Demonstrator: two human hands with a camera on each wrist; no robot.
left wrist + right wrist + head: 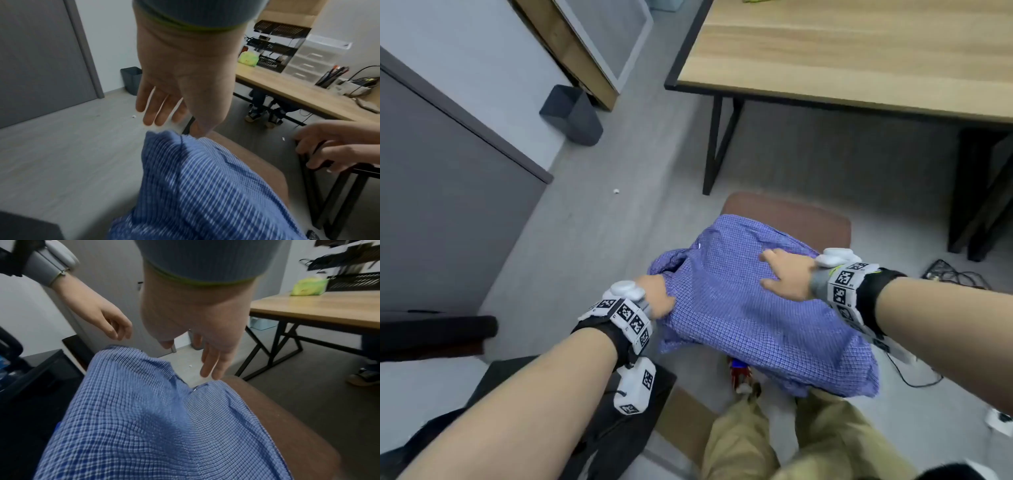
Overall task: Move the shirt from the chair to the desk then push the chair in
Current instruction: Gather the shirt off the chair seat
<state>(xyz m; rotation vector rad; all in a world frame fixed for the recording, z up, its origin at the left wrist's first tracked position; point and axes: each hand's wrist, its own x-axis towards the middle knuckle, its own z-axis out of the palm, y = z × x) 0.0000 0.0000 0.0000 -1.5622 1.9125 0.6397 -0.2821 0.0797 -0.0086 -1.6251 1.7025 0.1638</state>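
Observation:
A blue checked shirt (739, 308) (205, 194) (144, 418) lies draped over the brown padded chair (791, 212) (267, 170) (298, 434), which stands pulled out from the wooden desk (859, 51) (308, 97) (318, 309). My left hand (659, 301) (164, 120) is at the shirt's left edge, fingers straight, thumb close to the cloth. My right hand (780, 270) (205, 363) hovers over the shirt's far right part with fingers spread and relaxed. Neither hand grips the cloth.
A grey waste bin (573, 114) stands by the wall to the left. Cables (955, 274) lie on the floor at the right. Another person's feet (263, 113) are under the desk. White drawers (312, 61) and a pen holder (331, 78) stand on the desk's far side.

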